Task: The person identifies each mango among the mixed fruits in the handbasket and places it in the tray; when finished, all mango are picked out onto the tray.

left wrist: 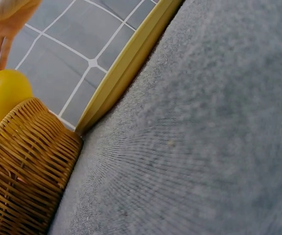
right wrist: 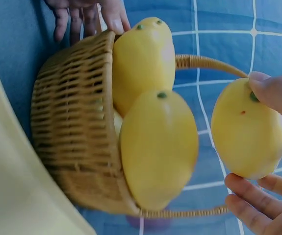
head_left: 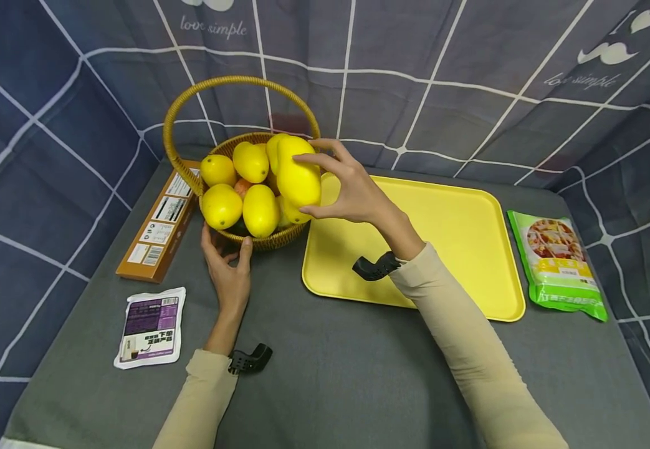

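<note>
A round wicker basket with a tall looped handle is heaped with yellow mangoes. My right hand holds one mango over the basket's right side, thumb on one end and fingertips on the other. In the right wrist view this mango is apart from the others. At the front of the basket my left hand grips the rim, its thumb at the edge and its fingers against the wicker side. Something orange-red shows between the mangoes, mostly hidden.
Right of the basket lies a yellow tray, under my right forearm. A green food packet is at the far right. An orange-brown box lies left of the basket, with a purple-and-white pouch nearer me. A grid-patterned curtain hangs behind.
</note>
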Demonstrator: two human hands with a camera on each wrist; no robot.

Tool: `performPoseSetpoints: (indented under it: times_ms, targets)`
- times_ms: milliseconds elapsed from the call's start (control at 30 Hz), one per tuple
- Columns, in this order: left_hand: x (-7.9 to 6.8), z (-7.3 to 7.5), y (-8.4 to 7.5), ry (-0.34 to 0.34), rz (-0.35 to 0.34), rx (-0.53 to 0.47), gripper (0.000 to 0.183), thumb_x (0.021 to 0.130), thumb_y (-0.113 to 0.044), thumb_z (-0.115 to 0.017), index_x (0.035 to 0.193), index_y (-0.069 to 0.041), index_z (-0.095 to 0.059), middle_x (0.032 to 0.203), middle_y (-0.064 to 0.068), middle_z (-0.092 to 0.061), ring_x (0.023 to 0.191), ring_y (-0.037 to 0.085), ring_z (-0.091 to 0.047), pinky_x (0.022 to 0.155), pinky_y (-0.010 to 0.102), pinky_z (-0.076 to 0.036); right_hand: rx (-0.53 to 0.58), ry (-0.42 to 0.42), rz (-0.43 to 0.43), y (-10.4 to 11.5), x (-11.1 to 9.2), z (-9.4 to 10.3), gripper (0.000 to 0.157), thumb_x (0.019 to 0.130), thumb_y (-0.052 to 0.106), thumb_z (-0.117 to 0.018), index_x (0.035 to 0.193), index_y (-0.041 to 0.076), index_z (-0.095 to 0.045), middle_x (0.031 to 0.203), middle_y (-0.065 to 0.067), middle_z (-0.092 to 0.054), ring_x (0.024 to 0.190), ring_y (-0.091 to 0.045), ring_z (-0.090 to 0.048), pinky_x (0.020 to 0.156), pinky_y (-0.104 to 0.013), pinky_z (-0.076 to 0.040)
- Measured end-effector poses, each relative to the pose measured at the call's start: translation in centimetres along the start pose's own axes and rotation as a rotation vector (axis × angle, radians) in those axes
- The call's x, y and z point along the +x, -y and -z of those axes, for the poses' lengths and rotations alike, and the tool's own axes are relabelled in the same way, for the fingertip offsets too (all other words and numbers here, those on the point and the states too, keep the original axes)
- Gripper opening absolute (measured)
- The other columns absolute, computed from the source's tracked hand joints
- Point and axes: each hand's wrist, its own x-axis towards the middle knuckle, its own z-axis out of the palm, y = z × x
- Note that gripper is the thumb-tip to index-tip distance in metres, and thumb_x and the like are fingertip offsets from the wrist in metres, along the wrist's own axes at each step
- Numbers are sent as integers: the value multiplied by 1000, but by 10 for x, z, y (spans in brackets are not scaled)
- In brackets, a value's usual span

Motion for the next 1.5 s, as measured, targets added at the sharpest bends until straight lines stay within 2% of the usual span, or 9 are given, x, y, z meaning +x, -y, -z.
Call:
performPoseSetpoints:
  times_ms: [133,333,567,767,900,1067,1300,1500]
  targets:
    - [-1,-1,1,-2,0,6,76,96,-13,-63,155,-4,-17,152,21,-30,130,36,-41,89,47,-39,-9,-31,-35,-5,-16,10,74,68,33,-88,134,14,-60,143,-15,-42,127,-22,-48,98,-34,-47]
    - [-2,-1,1,-3,-4,2,75,96,-12,-62,155,-3,-18,151,22,-31,129,36,-42,87,42,-39,5,-117,-106,-10,-42,21,73,66,27,-90,131,13,-61,142,-13,-42,125,-23,-49,99,-37,-48]
    - [0,-2,0,-8,-13,-10,75,95,-11,-62,155,-3,-18,150,23,-33,128,36,-43,87,41,-40,64,-149,-233,-32,-63,19,73,65,17,-91,131,12,-61,142,-15,-41,123,-29,-51,99,-44,-48]
    - [0,-1,0,-1,-1,-16,75,96,-13,-62,155,-4,-17,151,22,-31,128,36,-42,88,45,-39,141,-129,-389,-59,-73,1,72,69,6,-88,134,4,-56,141,-22,-38,119,-38,-53,100,-52,-46]
    - [-1,-1,0,3,5,-20,76,96,-13,-62,155,-4,-16,151,23,-31,128,35,-42,88,46,-38,148,-97,-449,-72,-75,-11,70,71,14,-88,134,7,-56,135,-19,-40,116,-35,-55,100,-46,-47]
    - [-1,-1,-2,4,13,-16,75,96,-13,-62,155,-5,-17,151,22,-31,128,35,-42,88,43,-39,115,-46,-487,-83,-75,-21,71,71,26,-89,133,14,-57,135,-13,-41,115,-29,-55,99,-39,-48]
    - [0,-1,-1,7,7,-17,76,96,-13,-63,155,-4,-17,151,22,-31,128,34,-42,88,44,-39,94,-5,-558,-89,-73,-29,72,72,31,-88,135,17,-56,136,-11,-40,111,-31,-58,101,-41,-47]
    - [-1,-1,-1,8,6,-18,75,96,-13,-62,155,-4,-17,151,22,-31,128,35,-42,88,46,-39,63,26,-581,-93,-71,-34,73,72,34,-88,136,18,-55,138,-11,-39,114,-31,-57,102,-40,-46]
